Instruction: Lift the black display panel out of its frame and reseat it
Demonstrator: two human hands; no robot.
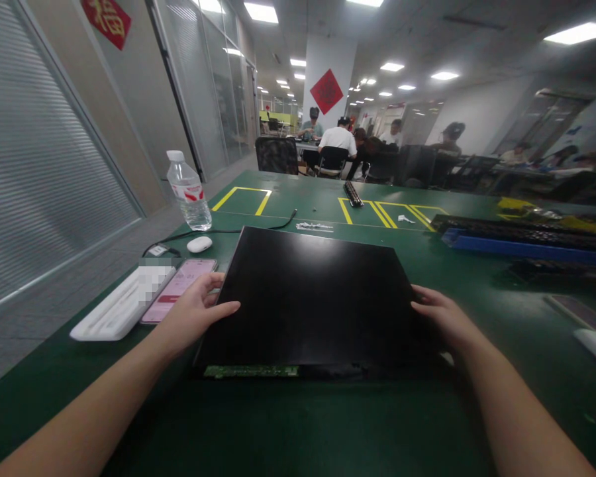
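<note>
A large black flat panel (pixel 312 298) lies on the green table (pixel 298 430) in front of me, with a strip of green circuit board (pixel 251 371) showing along its near edge. My left hand (pixel 196 311) grips the panel's left edge, thumb on top and fingers round the side. My right hand (pixel 442 318) holds the right edge the same way, fingers curled at the side.
Left of the panel lie a phone with a pink screen (pixel 179 288), a white flat case (pixel 122 308), a white mouse (pixel 199 244), a cable and a water bottle (pixel 189 191). A blue tray with black parts (pixel 526 238) sits at right. People sit at desks far behind.
</note>
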